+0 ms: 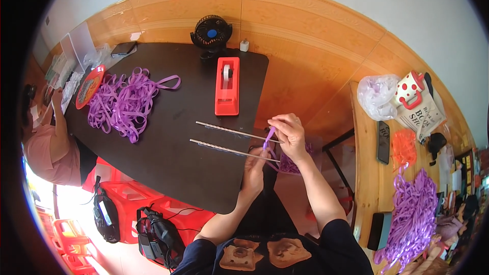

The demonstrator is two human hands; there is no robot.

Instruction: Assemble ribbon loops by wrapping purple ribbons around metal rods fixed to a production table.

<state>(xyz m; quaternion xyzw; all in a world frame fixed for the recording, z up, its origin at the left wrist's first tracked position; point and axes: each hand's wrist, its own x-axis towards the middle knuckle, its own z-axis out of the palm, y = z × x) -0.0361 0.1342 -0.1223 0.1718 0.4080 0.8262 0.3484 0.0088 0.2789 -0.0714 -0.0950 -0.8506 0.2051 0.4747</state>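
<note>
Head view: near centre, the right hand (291,137) pinches a purple strap (270,135), left hand (253,173) gripping it lower, by two rods (224,148); seemingly unfinished. Purple heap (125,102) at nine o'clock, another heap (410,214) at four: finished or waiting, unclear.

- White wall (346,0) is running across the top, plain and smooth.
- Orange glossy tiling (305,33) is covering the lower wall, an embossed border is following its top edge, thin seams are splitting it into panels.
- Dark desk (193,81), rounded corners, is sitting with its far side by the tiling.
- Pale wooden desk (367,193) is standing at right, grain showing; a gap is separating the two.
- Dark frame bars (338,140) are showing in that gap.
- Red plastic stools (127,191) are standing beside the dark desk, more red stools (71,237) farther lower left.
- Pale floor (127,259) is showing below.
- White light (46,191) is glaring at far left; source unclear.
</note>
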